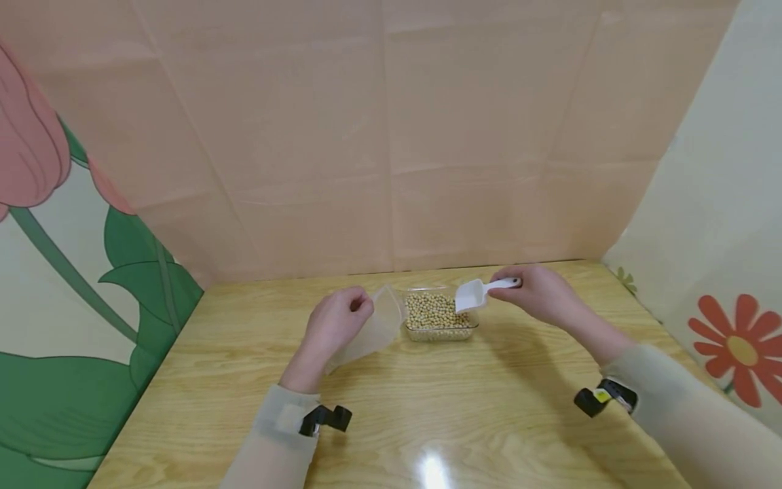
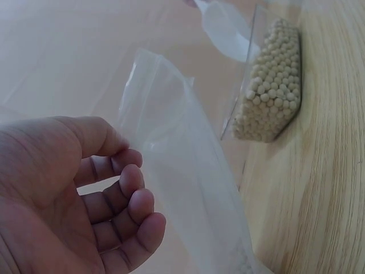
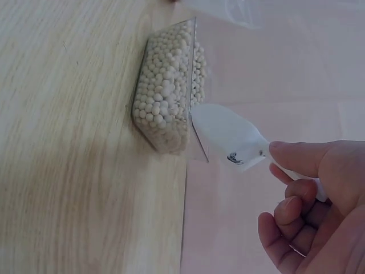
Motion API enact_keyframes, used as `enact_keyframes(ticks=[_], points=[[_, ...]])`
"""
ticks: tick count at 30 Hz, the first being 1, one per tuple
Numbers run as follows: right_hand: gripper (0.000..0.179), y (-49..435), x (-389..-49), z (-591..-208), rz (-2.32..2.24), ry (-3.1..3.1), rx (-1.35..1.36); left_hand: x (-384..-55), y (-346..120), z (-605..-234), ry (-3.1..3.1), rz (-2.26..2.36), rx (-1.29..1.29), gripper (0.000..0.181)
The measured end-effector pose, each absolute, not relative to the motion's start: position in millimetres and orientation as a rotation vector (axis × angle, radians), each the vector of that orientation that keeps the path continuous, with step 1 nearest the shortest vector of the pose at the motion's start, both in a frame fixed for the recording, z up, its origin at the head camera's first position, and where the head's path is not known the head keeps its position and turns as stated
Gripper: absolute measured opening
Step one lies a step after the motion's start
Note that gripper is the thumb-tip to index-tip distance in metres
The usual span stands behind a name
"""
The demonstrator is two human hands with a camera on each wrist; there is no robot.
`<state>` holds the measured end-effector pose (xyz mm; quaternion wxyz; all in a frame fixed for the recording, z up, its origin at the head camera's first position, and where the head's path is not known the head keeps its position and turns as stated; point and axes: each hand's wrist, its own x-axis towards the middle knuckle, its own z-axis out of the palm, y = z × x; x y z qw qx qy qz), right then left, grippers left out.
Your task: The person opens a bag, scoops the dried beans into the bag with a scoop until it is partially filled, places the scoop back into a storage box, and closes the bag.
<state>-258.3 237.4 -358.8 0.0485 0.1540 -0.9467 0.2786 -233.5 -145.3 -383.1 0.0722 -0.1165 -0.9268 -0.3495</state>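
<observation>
Scooping cleanly depended first on the right hand (image 1: 534, 292), whose thumb and forefinger pinched the white scoop (image 1: 470, 297) by its handle while the other fingers curled loosely. Its blade stood over the right end of the clear container (image 1: 441, 335); whether it touched the rim could not be told. Pale round beans (image 1: 432, 311) filled much of the container, which sat on the wooden table (image 1: 397, 421). A shallow entry seemed best, with the wrist steady and the blade tipped back before clearing the rim, lest beans roll off its open edge. The left hand (image 1: 336, 322) pinched the translucent bag (image 1: 380, 329) near its upper edge between thumb and forefinger, its remaining fingers bent around nothing. The bag stood just left of the container; its film looked limp, so a firm pinch and a spread mouth suited it.
</observation>
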Motion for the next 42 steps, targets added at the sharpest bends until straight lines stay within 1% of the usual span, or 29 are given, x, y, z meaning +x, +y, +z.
enact_keyframes(ticks=[6, 15, 25, 31, 38, 42], points=[[0.024, 231.8, -264.3, -357.1, 0.750, -2.921, 0.504, -233.0, -145.8, -382.3, -2.784, -1.054, -0.358, 0.021], [0.026, 224.0, -269.8, -361.3, 0.736, -2.950, 0.513, -233.6, -145.5, -381.9, -2.790, -1.066, -0.369, 0.021], [0.028, 220.7, -277.7, -382.0, 0.975, -2.960, 0.472, -234.9, -146.5, -383.2, -2.790, -1.056, -0.376, 0.021], [0.036, 221.9, -280.9, -397.2, 1.083, -2.951, 0.436, -235.1, -146.9, -385.1, -2.772, -1.063, -0.392, 0.022], [0.038, 225.5, -285.0, -415.6, 1.257, -2.921, 0.378, -234.2, -146.5, -384.3, -2.771, -1.069, -0.395, 0.022], [0.043, 225.7, -285.2, -424.6, 1.324, -2.911, 0.340, -234.1, -146.2, -384.2, -2.775, -1.068, -0.395, 0.021]])
